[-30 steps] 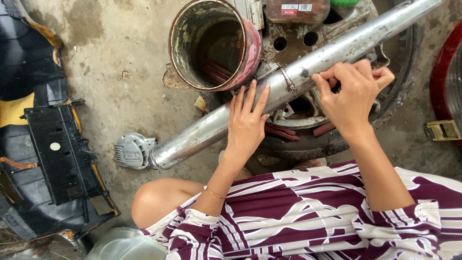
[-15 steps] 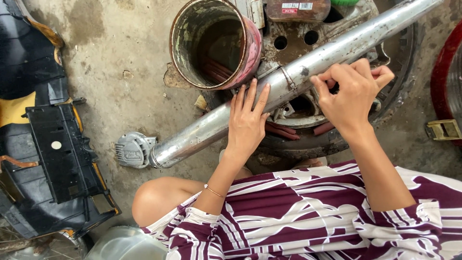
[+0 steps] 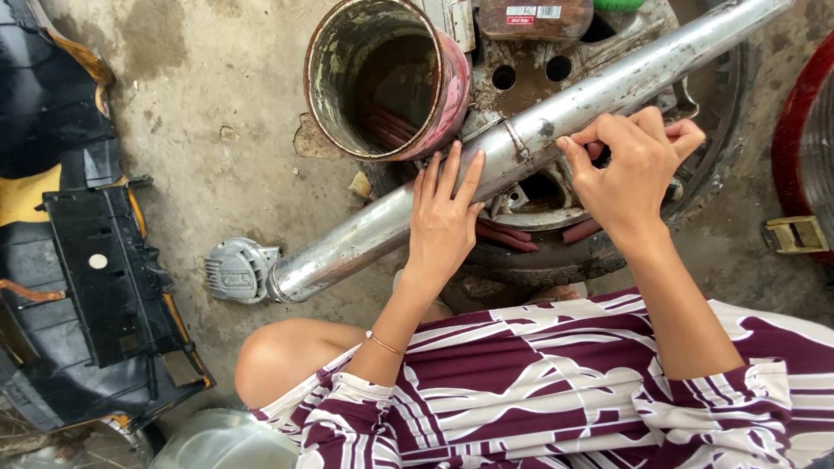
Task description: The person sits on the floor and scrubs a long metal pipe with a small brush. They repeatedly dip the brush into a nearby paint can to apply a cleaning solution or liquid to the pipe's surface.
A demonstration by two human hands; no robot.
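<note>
A long silver exhaust pipe (image 3: 365,234) lies slanted from lower left to upper right, resting across a rusty wheel rim (image 3: 608,252). Its lower end has a grey ribbed cap (image 3: 236,270). My left hand (image 3: 445,217) lies flat on the pipe's middle, fingers spread and pointing up. My right hand (image 3: 630,169) is bunched just below the pipe, to the right of a clamp band (image 3: 519,139), fingertips pinched on some small part at the pipe's underside; what it pinches is hidden.
A rusty open can with a pink wall (image 3: 382,78) stands behind the pipe. Black and yellow plastic panels (image 3: 95,269) lie on the concrete at left. A red round object (image 3: 804,122) sits at the right edge beside a brass-coloured buckle (image 3: 795,234).
My right hand's fingers have shifted slightly at the pipe; the left hand and pipe stay almost still.
</note>
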